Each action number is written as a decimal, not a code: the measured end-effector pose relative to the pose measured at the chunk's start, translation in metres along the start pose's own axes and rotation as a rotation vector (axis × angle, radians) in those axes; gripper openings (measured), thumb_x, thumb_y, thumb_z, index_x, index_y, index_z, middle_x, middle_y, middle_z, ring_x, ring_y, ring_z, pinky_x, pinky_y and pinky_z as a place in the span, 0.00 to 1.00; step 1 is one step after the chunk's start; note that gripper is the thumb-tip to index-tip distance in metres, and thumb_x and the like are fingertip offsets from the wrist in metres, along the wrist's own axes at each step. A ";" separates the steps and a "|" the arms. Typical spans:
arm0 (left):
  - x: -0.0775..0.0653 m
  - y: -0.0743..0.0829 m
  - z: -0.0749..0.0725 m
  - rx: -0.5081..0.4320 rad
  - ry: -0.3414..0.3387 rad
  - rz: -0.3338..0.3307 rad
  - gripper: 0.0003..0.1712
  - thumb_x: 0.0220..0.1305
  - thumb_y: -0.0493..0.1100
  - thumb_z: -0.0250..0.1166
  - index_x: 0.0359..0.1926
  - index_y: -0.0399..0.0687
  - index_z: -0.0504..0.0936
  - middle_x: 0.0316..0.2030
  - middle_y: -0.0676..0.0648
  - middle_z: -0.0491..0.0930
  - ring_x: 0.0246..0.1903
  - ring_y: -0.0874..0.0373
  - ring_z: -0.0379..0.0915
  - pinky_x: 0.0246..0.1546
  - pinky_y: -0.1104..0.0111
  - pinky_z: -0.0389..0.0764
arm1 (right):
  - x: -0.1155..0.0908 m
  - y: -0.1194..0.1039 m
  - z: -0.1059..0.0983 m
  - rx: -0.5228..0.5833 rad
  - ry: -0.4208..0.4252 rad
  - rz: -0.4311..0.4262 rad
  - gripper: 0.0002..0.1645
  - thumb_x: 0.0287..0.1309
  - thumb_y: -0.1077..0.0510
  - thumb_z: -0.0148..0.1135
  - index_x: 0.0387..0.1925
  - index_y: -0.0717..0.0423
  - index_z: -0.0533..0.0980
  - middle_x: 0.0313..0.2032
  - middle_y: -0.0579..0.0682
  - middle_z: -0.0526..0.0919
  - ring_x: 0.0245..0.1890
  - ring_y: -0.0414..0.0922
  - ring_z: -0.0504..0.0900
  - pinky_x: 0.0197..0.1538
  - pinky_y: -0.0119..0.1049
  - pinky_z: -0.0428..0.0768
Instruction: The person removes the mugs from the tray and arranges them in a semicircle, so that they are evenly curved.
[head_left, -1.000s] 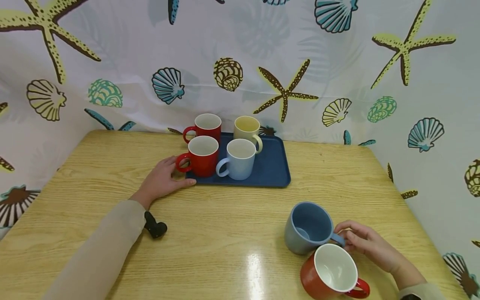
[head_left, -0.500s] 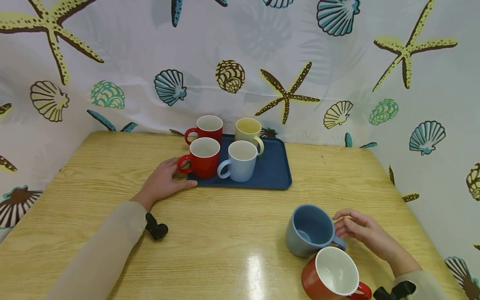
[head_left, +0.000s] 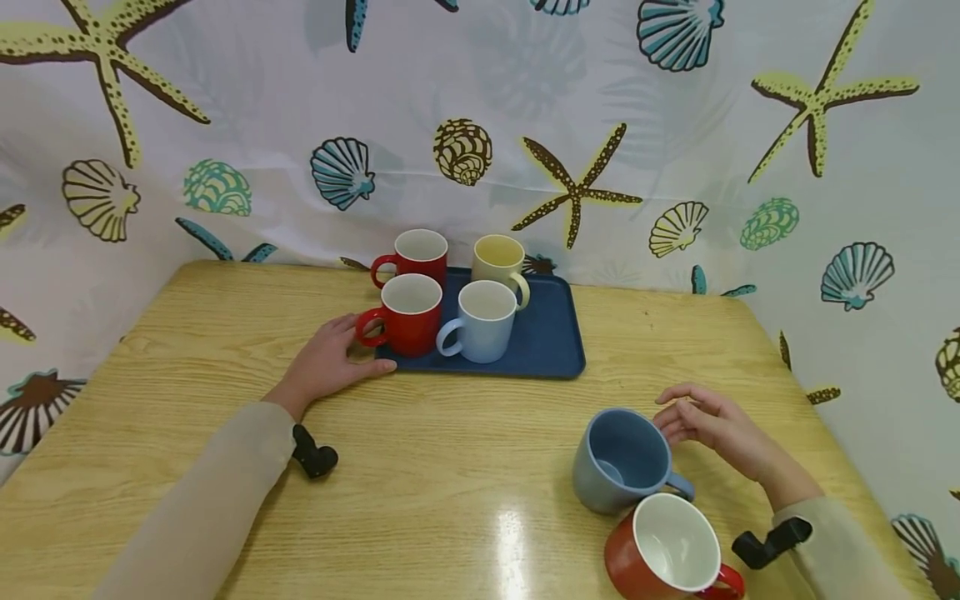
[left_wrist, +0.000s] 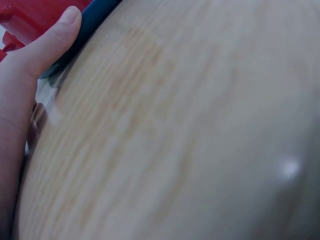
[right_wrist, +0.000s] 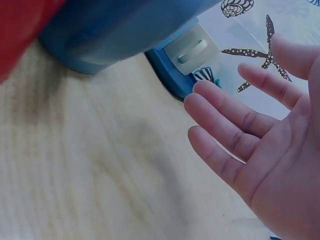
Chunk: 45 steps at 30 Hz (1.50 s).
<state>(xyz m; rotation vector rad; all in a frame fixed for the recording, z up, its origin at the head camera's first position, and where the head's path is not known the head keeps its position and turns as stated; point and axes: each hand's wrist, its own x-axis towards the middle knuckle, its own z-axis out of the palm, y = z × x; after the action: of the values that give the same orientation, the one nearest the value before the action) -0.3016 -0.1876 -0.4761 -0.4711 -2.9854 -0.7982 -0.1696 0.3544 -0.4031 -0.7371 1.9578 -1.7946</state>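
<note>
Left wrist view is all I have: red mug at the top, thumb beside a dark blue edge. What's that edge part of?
Observer: A blue tray, with a pale blue mug standing on it.
Operator: Anything going on over on the right?
Observer: The right hand is beside a grey-blue mug, away from the tray.
Operator: Touching it?
Observer: No. The right wrist view shows a gap between them.

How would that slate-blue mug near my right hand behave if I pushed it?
The slate-blue mug has an even, round rim, so it's probably stiff. Its smooth sides may feel slippery. Standing upright on a wide base, it would likely slide before tipping.
</note>
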 end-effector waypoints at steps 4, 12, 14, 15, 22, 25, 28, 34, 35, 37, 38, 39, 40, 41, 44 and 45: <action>0.001 0.001 0.000 0.003 -0.004 -0.002 0.58 0.42 0.79 0.58 0.66 0.46 0.63 0.66 0.38 0.59 0.65 0.38 0.49 0.57 0.39 0.59 | 0.008 -0.007 -0.005 -0.042 0.019 0.015 0.16 0.72 0.64 0.35 0.54 0.64 0.66 0.44 0.69 0.77 0.43 0.54 0.80 0.47 0.45 0.78; 0.003 0.005 -0.003 0.017 -0.012 0.004 0.57 0.43 0.79 0.58 0.66 0.45 0.65 0.66 0.38 0.58 0.65 0.39 0.48 0.57 0.40 0.58 | 0.026 -0.018 -0.010 -0.109 0.055 0.018 0.16 0.71 0.62 0.38 0.55 0.59 0.66 0.45 0.68 0.77 0.42 0.56 0.80 0.46 0.44 0.79; 0.004 0.006 -0.004 0.018 -0.012 0.004 0.58 0.43 0.79 0.58 0.66 0.45 0.64 0.66 0.38 0.58 0.65 0.39 0.48 0.57 0.40 0.58 | 0.031 -0.020 -0.011 -0.124 0.081 0.028 0.16 0.71 0.61 0.38 0.56 0.59 0.65 0.46 0.68 0.77 0.41 0.56 0.80 0.45 0.43 0.79; 0.004 0.007 -0.004 0.017 -0.012 0.004 0.58 0.43 0.79 0.58 0.66 0.45 0.64 0.66 0.38 0.58 0.65 0.39 0.48 0.57 0.40 0.58 | 0.033 -0.021 -0.012 -0.130 0.091 0.038 0.16 0.71 0.60 0.39 0.56 0.58 0.65 0.46 0.68 0.77 0.41 0.56 0.80 0.45 0.43 0.80; 0.004 0.008 -0.004 0.011 -0.014 0.006 0.58 0.43 0.78 0.58 0.65 0.43 0.65 0.66 0.37 0.58 0.65 0.39 0.48 0.58 0.39 0.57 | 0.053 -0.024 -0.013 -0.184 0.124 0.099 0.17 0.71 0.55 0.42 0.56 0.57 0.65 0.47 0.68 0.76 0.42 0.60 0.79 0.46 0.43 0.79; 0.003 0.008 -0.004 0.010 -0.013 0.009 0.57 0.43 0.78 0.58 0.65 0.43 0.65 0.66 0.37 0.58 0.65 0.39 0.48 0.58 0.40 0.57 | 0.061 -0.026 -0.013 -0.181 0.125 0.103 0.18 0.71 0.55 0.42 0.56 0.58 0.65 0.47 0.69 0.76 0.42 0.61 0.79 0.46 0.44 0.79; 0.003 0.008 -0.004 0.009 -0.016 0.011 0.58 0.43 0.78 0.58 0.65 0.43 0.65 0.66 0.37 0.58 0.65 0.39 0.48 0.58 0.40 0.57 | 0.070 -0.028 -0.013 -0.162 0.112 0.104 0.18 0.71 0.55 0.43 0.56 0.59 0.64 0.47 0.70 0.76 0.42 0.62 0.78 0.46 0.46 0.79; 0.003 0.004 -0.005 0.020 -0.004 0.006 0.58 0.43 0.78 0.59 0.66 0.44 0.63 0.66 0.37 0.58 0.65 0.38 0.49 0.57 0.39 0.58 | 0.098 -0.032 -0.014 -0.132 0.117 0.113 0.20 0.70 0.52 0.45 0.56 0.58 0.65 0.48 0.70 0.75 0.43 0.63 0.77 0.48 0.50 0.77; 0.003 0.003 -0.004 0.019 -0.006 0.003 0.58 0.43 0.78 0.59 0.67 0.44 0.63 0.66 0.37 0.58 0.64 0.38 0.49 0.57 0.39 0.58 | 0.102 -0.032 -0.014 -0.129 0.119 0.120 0.20 0.70 0.51 0.45 0.56 0.57 0.65 0.48 0.70 0.75 0.44 0.63 0.77 0.48 0.50 0.77; 0.002 0.002 -0.002 0.018 -0.016 -0.004 0.59 0.43 0.78 0.58 0.67 0.45 0.62 0.66 0.37 0.57 0.65 0.38 0.49 0.57 0.39 0.58 | 0.112 -0.032 -0.014 -0.121 0.115 0.132 0.19 0.69 0.50 0.46 0.56 0.56 0.66 0.49 0.71 0.74 0.44 0.63 0.77 0.49 0.51 0.76; 0.001 0.002 -0.002 0.016 -0.023 -0.004 0.59 0.43 0.78 0.58 0.68 0.45 0.61 0.66 0.37 0.57 0.65 0.38 0.49 0.57 0.39 0.57 | 0.116 -0.032 -0.014 -0.116 0.113 0.140 0.19 0.69 0.50 0.46 0.56 0.55 0.66 0.49 0.72 0.74 0.45 0.64 0.77 0.49 0.51 0.76; 0.001 0.001 -0.001 0.014 -0.029 -0.003 0.59 0.43 0.78 0.58 0.68 0.45 0.60 0.66 0.37 0.57 0.64 0.37 0.49 0.58 0.39 0.57 | 0.120 -0.032 -0.014 -0.114 0.115 0.147 0.19 0.69 0.50 0.46 0.55 0.55 0.66 0.50 0.72 0.73 0.44 0.63 0.77 0.49 0.51 0.76; 0.000 0.001 0.000 0.012 -0.031 -0.005 0.59 0.43 0.79 0.58 0.68 0.45 0.60 0.66 0.37 0.57 0.64 0.37 0.49 0.58 0.39 0.57 | 0.123 -0.032 -0.014 -0.114 0.115 0.152 0.20 0.69 0.49 0.47 0.55 0.55 0.66 0.50 0.73 0.72 0.44 0.63 0.77 0.48 0.51 0.76; 0.000 0.001 0.000 0.015 -0.030 -0.007 0.59 0.43 0.79 0.57 0.68 0.46 0.60 0.67 0.37 0.57 0.64 0.38 0.49 0.58 0.39 0.57 | 0.127 -0.032 -0.014 -0.115 0.117 0.160 0.20 0.68 0.48 0.47 0.55 0.55 0.66 0.51 0.73 0.72 0.45 0.63 0.77 0.49 0.51 0.76; 0.000 0.001 0.000 0.013 -0.021 -0.002 0.59 0.43 0.78 0.58 0.68 0.46 0.60 0.66 0.37 0.57 0.64 0.37 0.50 0.58 0.39 0.57 | 0.136 -0.031 -0.014 -0.124 0.129 0.179 0.23 0.67 0.47 0.48 0.56 0.56 0.66 0.53 0.73 0.70 0.46 0.64 0.76 0.49 0.50 0.76; 0.000 0.001 -0.001 0.014 -0.017 0.000 0.58 0.43 0.78 0.58 0.68 0.46 0.61 0.66 0.37 0.58 0.64 0.38 0.50 0.58 0.39 0.57 | 0.138 -0.031 -0.014 -0.130 0.132 0.184 0.23 0.67 0.46 0.48 0.56 0.56 0.66 0.53 0.72 0.70 0.46 0.65 0.75 0.49 0.51 0.76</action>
<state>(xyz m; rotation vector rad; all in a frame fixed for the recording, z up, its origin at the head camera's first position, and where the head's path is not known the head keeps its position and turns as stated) -0.3018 -0.1870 -0.4752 -0.4801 -3.0049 -0.7764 -0.2835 0.2795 -0.3611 -0.4691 2.1680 -1.6568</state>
